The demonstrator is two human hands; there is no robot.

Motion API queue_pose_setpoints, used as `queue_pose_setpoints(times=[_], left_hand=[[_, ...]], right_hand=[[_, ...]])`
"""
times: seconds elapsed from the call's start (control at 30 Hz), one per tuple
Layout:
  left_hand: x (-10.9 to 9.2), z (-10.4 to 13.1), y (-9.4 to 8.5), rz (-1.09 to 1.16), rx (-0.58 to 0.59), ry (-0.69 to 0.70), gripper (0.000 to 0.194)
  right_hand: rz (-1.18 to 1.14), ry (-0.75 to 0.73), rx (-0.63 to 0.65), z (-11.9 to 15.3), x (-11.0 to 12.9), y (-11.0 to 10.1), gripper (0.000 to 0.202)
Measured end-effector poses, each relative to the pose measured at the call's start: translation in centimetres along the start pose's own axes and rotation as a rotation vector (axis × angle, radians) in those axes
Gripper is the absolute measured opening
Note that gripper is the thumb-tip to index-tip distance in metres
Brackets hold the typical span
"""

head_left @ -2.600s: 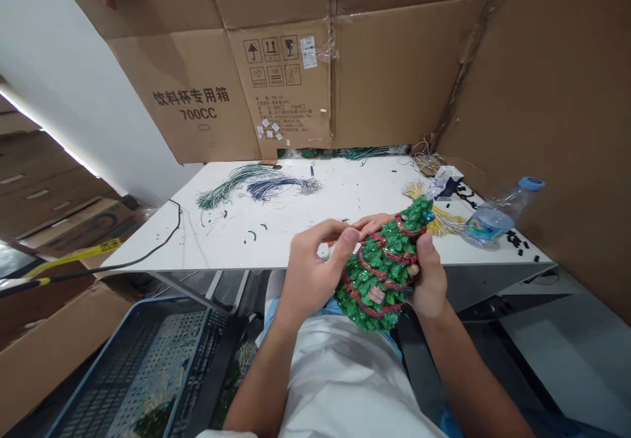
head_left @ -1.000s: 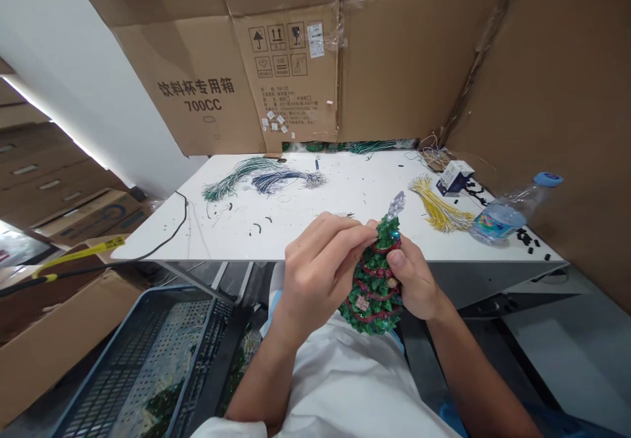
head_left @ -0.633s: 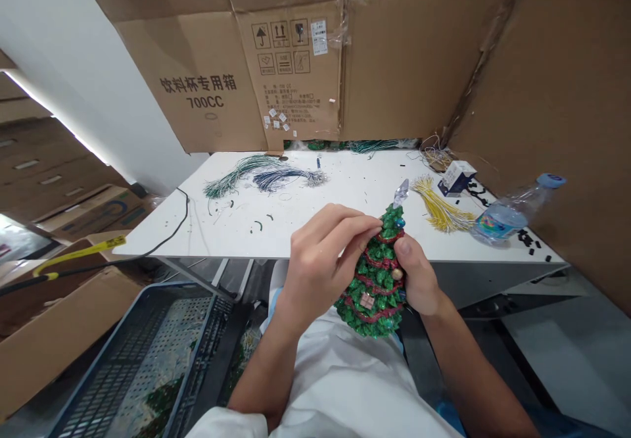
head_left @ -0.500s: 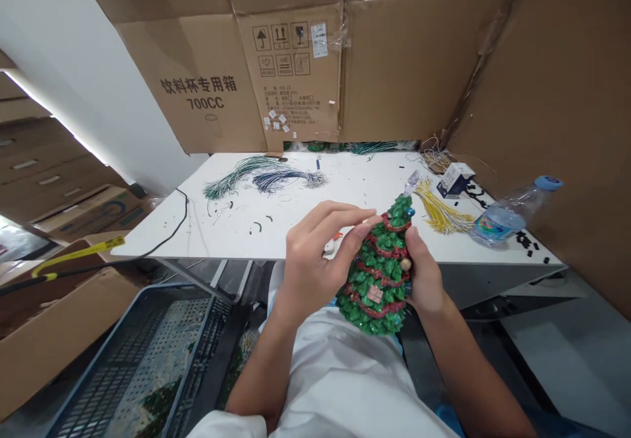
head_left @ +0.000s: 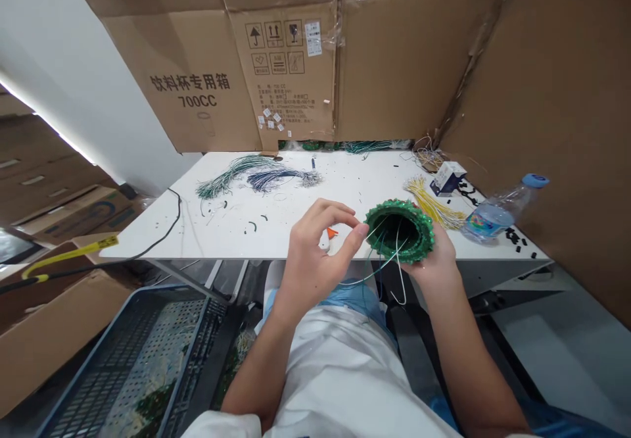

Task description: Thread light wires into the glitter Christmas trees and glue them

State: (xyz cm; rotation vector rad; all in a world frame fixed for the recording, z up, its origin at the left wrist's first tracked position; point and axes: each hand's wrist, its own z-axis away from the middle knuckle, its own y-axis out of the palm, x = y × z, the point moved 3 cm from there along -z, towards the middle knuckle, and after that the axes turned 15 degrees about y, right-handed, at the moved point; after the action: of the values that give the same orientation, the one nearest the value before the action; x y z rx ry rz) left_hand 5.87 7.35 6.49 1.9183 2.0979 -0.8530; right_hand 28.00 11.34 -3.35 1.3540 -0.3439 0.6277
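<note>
My right hand (head_left: 441,257) is wrapped round a green Christmas tree figurine (head_left: 422,244), tipped so its hollow base faces me. Several thin white and green wires (head_left: 400,280) hang out of the dark opening. At the left of the rim, my left hand (head_left: 320,254) has thumb and forefinger pinched together on what looks like a thin wire (head_left: 375,229) coming from inside. The tree's decorated outside is turned away from view. Behind my left fingers, a small white object with an orange tip (head_left: 332,233) is partly hidden.
On the white table (head_left: 231,227) lie green wires (head_left: 231,176), dark blue wires (head_left: 279,178) and yellow wires (head_left: 434,204). A small box (head_left: 447,178) and a water bottle (head_left: 500,213) stand right. Cardboard (head_left: 394,70) walls the back; a blue crate (head_left: 123,352) sits lower left.
The tree has been tipped from upright to base-toward-me, showing the hollow and its wires. My left hand has gone from the tree's side to the base rim.
</note>
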Motion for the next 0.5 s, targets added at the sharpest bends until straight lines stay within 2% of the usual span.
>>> queue_pose_setpoints(times=[0.17, 0.27, 0.4, 0.5], left_hand=[[0.4, 0.6, 1.1, 0.0, 0.078, -0.026, 0.004], [0.8, 1.1, 1.8, -0.074, 0.128, -0.055, 0.014], [1.4, 1.8, 2.6, -0.121, 0.217, -0.194, 0.029], [1.5, 2.0, 2.8, -0.052, 0.227, -0.301, 0.036]], right_hand=[[-0.028, -0.001, -0.078, -0.4, 0.3, -0.9, 0.008], [-0.065, 0.033, -0.152, -0.4, 0.6, -1.2, 0.015], [-0.117, 0.063, -0.222, -0.1, 0.8, -1.3, 0.021], [-0.143, 0.074, -0.228, -0.1, 0.8, -1.2, 0.022]])
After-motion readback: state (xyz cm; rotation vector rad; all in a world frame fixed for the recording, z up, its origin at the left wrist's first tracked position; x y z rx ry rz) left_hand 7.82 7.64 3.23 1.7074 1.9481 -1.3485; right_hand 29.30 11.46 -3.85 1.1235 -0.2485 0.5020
